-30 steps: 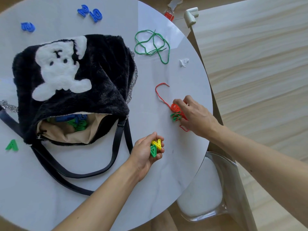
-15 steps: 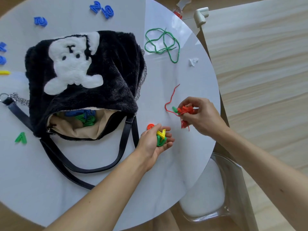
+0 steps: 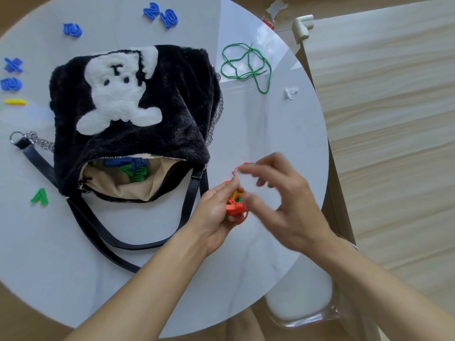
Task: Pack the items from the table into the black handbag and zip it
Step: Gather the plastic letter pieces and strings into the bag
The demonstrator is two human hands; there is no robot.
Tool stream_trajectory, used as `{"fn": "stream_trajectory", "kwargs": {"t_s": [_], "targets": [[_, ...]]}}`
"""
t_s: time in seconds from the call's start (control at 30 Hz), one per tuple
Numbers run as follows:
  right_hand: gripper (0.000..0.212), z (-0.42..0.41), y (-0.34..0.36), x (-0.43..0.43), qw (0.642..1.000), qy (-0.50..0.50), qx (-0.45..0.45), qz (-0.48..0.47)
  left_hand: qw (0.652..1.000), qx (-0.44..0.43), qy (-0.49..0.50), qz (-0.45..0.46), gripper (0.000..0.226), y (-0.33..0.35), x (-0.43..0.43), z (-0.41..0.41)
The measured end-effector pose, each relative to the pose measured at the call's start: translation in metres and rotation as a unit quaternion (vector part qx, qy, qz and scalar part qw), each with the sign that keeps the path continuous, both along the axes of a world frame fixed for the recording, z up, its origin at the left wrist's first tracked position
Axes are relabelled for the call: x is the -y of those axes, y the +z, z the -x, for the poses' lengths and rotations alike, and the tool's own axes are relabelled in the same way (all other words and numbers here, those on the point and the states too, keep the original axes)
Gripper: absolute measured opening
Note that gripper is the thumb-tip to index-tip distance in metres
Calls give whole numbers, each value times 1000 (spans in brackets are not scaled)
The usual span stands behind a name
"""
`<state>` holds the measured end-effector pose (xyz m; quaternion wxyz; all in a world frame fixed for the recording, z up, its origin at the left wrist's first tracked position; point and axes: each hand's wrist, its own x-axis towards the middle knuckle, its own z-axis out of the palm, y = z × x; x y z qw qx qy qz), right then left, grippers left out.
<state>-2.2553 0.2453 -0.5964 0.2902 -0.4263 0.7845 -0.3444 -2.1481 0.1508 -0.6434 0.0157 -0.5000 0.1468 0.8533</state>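
Black handbag (image 3: 128,114) lies unzipped on the white round tabletop (image 3: 73,267) — mouth facing the person, blue and green plastic pieces (image 3: 133,168) inside.

Left hand (image 3: 216,212), just right of the bag straps (image 3: 103,232), has fingers curled around a bunch of orange, green and yellow pieces (image 3: 234,205). Right hand (image 3: 283,200) is beside it, blurred — fingers loosely spread, a red cord (image 3: 240,167) looping by them; hold unclear. Loose on the tabletop: green cord (image 3: 246,65), blue pieces (image 3: 161,14), green piece (image 3: 39,196), yellow piece (image 3: 15,102).
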Motion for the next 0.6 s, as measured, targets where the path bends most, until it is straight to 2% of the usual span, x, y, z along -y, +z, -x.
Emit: {"fn": "stream_trajectory", "kwargs": {"t_s": [0.07, 0.13, 0.2, 0.27, 0.37, 0.47, 0.53, 0.6], "targets": [[29, 12, -16, 2, 997, -74, -17, -6, 1000, -13, -9, -1, 23, 7, 6, -14], [33, 20, -38, 5, 992, -84, -34, -85, 999, -34, -10, -11, 22, 17, 14, -34], [44, 17, -59, 7, 987, -21, -35, -158, 998, -56, -3, -16, 22, 27, 23, -53], [51, 3, -78, 9, 974, 75, -74, -198, 996, -86, 10, -16, 24, 39, 34, -69], [33, -19, -97, 18, 952, 163, -150, -210, 986, -162, 40, -15, 23, 53, 57, -89], [19, -28, -102, 24, 958, 131, -143, -212, 974, -210, 81, -28, 22, 57, 85, -103], [17, -30, -98, 24, 974, 72, -100, -191, 980, -151, 126, -27, 26, 50, 98, -106], [16, -35, -87, 26, 988, 8, -54, -147, 985, -40, 169, -16, 31, 35, 107, -104]]}}
